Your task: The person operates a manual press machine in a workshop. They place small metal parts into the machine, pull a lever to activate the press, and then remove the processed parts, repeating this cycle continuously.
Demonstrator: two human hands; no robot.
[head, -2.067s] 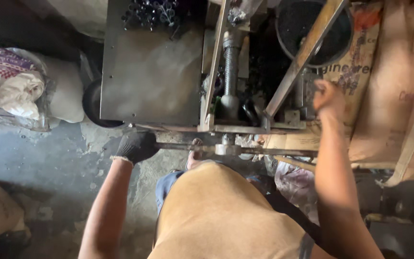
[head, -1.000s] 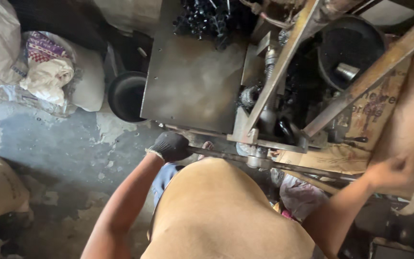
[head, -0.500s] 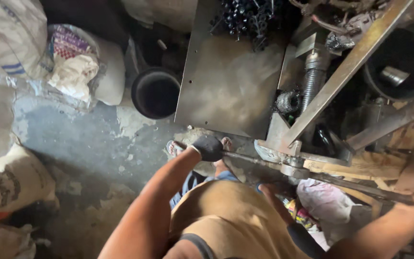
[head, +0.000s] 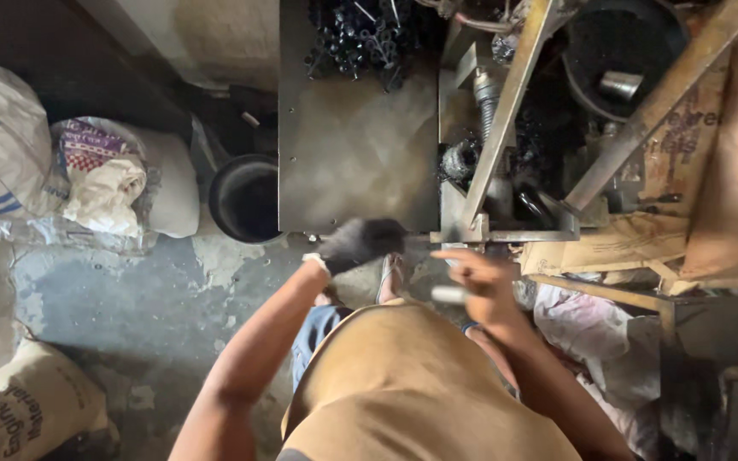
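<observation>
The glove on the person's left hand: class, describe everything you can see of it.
The glove is dark, nearly black, seemingly fabric or rubber-coated, with a pale cuff at the wrist. It covers the whole left hand, which is curled, at the front edge of the flat metal plate. The picture is too blurred to tell what it grips. The right hand is bare.

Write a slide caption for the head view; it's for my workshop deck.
Gloved left hand at the metal plate edge; bare right hand holding a small metal cylinder.
</observation>
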